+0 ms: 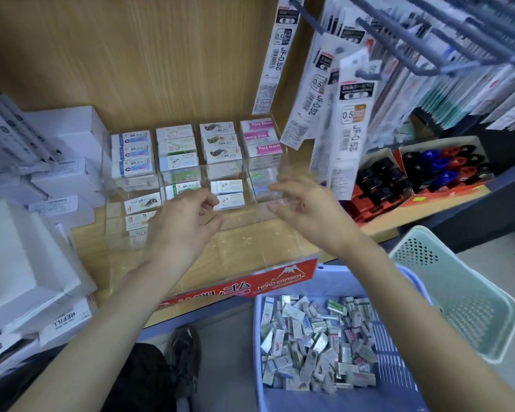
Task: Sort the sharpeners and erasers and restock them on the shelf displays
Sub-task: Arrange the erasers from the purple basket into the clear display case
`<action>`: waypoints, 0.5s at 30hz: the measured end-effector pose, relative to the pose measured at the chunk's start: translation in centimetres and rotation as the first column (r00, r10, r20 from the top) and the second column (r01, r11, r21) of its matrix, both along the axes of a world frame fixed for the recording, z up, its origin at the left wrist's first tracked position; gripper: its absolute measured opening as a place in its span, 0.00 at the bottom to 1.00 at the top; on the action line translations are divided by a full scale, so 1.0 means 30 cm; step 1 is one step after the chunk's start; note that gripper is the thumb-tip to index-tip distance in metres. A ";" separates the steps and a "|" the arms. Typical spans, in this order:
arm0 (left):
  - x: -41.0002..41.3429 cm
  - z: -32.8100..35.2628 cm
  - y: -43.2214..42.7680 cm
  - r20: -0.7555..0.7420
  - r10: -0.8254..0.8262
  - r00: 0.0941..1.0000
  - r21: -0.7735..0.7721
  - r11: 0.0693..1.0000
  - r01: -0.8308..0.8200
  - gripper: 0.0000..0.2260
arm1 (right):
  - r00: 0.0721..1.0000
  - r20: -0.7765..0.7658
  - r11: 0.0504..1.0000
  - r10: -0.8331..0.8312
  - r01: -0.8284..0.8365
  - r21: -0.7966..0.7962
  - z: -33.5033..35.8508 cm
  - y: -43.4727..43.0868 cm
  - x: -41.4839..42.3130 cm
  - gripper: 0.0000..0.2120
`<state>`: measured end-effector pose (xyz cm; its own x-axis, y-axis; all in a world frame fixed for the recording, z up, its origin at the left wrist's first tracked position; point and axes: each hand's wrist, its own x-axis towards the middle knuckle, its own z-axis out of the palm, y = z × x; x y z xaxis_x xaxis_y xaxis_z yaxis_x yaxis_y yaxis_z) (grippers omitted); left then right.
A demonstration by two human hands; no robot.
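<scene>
A clear acrylic eraser display (250, 251) with a red "Hard Eraser" front label stands on the wooden shelf. Its back compartments hold stacked boxed erasers (220, 141); the front ones are partly filled. My left hand (185, 221) hovers over the middle compartments, fingers loosely curled, holding nothing. My right hand (306, 209) hovers over the display's right side, fingers spread and empty. A lilac basket (399, 337) on the floor below holds several loose wrapped erasers (312, 343).
An empty mint-green basket (464, 295) sits right of the lilac one. Red trays of black and blue sharpeners (422, 171) stand on the shelf at right. Hanging pen-refill packs (348, 114) dangle above the display. White boxes (63, 173) stack at left.
</scene>
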<state>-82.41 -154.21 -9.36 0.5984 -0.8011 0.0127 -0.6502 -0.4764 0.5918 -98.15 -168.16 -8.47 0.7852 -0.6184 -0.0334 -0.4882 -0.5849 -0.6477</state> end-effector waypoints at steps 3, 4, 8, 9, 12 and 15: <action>-0.097 0.000 0.030 0.083 -0.157 0.984 -0.080 0.983 0.164 0.10 | 0.990 0.138 0.991 -0.017 -0.001 0.132 -0.028 0.136 -0.172 0.13; -0.140 -0.008 0.048 0.101 -0.226 0.969 -0.114 0.965 0.237 0.09 | 0.987 0.158 0.988 -0.034 0.010 0.152 -0.045 0.170 -0.233 0.12; -0.339 -0.100 0.124 0.095 -0.510 0.855 -0.199 0.832 0.518 0.12 | 0.971 0.185 0.957 -0.151 0.097 0.274 -0.100 0.284 -0.497 0.11; -0.393 -0.135 0.143 0.066 -0.566 0.821 -0.203 0.798 0.567 0.11 | 0.969 0.157 0.943 -0.189 0.135 0.305 -0.131 0.303 -0.565 0.11; -0.541 -0.270 0.177 -0.045 -0.742 0.669 -0.097 0.670 0.736 0.11 | 0.963 -0.064 0.889 -0.262 0.267 0.372 -0.295 0.309 -0.747 0.10; -0.625 -0.445 0.142 -0.197 -0.763 0.615 0.115 0.605 0.788 0.17 | 0.901 -0.357 0.824 -0.246 0.388 0.413 -0.502 0.282 -0.882 0.12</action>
<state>-101.15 -149.96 -22.72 -0.2622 -0.9445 -0.1981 -0.7566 0.0738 0.6497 -124.60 -159.70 -23.53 0.4613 -0.6853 -0.5635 -0.7919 -0.0316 -0.6099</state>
